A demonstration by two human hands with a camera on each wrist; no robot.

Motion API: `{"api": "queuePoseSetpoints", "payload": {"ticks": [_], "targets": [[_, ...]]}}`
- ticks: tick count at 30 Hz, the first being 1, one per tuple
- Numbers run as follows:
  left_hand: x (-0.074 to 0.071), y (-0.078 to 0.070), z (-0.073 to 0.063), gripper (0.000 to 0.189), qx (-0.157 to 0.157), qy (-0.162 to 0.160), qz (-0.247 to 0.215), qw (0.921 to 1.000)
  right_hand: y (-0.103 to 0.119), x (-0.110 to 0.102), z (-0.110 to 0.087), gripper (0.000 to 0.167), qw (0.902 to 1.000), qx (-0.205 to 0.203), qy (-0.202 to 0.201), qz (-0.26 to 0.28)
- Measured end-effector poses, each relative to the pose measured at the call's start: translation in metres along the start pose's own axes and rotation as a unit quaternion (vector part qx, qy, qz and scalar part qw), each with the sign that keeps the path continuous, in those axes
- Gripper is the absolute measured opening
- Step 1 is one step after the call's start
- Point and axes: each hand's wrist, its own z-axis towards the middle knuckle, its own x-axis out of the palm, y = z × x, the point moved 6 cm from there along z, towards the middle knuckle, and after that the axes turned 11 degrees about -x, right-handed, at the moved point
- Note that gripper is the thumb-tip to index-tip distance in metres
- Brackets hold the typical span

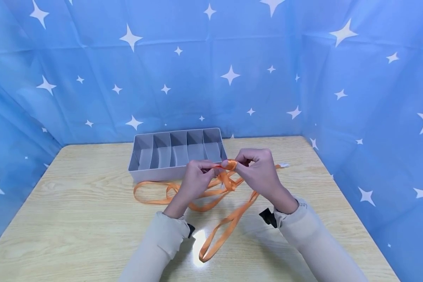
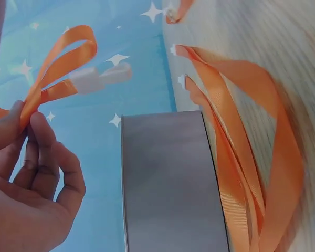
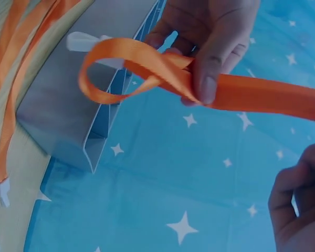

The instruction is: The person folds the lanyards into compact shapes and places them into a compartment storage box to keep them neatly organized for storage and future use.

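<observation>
Between both hands stretches an orange lanyard [image 1: 231, 165], held up in front of the grey box. My left hand [image 1: 197, 178] pinches its strap between thumb and fingers, close to a doubled loop [image 2: 76, 55]. A white plastic clip [image 2: 89, 81] sticks out beside that loop. From the pinch, the flat strap [image 3: 262, 94] runs to the right edge of the right wrist view. My right hand [image 1: 259, 172] grips the strap with curled fingers in the head view; in its own wrist view only curled fingers [image 3: 299, 194] show, the grip itself lying out of frame.
More orange lanyards [image 1: 216, 244] with white clips [image 1: 283, 165] lie looped on the wooden table [image 1: 91, 219] under and around my hands. Behind them stands a grey box [image 1: 158, 173] with several compartments. A blue star-patterned cloth [image 1: 183, 98] hangs along the back and sides.
</observation>
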Motion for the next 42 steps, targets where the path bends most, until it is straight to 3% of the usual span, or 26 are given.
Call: {"api": "queuePoseSetpoints", "payload": {"ticks": [10,16,22,25,31,42], "targets": [[-0.014,-0.003,0.006,0.015,-0.046,-0.005,-0.048,0.9978,-0.009,0.0,-0.012,0.024,0.9941,0.056,0.07,0.062],[-0.019,-0.006,0.006,0.015,-0.049,-0.001,-0.064,0.9968,-0.017,0.0,-0.02,0.018,0.9858,0.077,0.109,0.102],[-0.021,-0.008,0.006,0.016,-0.056,0.007,-0.081,0.9951,-0.026,0.003,-0.028,0.022,0.9774,0.102,0.154,0.103],[-0.022,-0.01,0.006,0.016,-0.055,0.006,-0.091,0.9943,-0.027,0.003,-0.03,0.025,0.979,0.094,0.15,0.101],[-0.024,-0.016,0.006,0.017,-0.047,0.005,-0.101,0.9937,-0.033,0.0,-0.034,0.025,0.9859,0.082,0.108,0.098],[-0.023,-0.026,0.001,0.017,-0.074,0.022,-0.129,0.9886,-0.046,0.014,-0.048,0.066,0.982,0.095,0.126,0.104]]}}
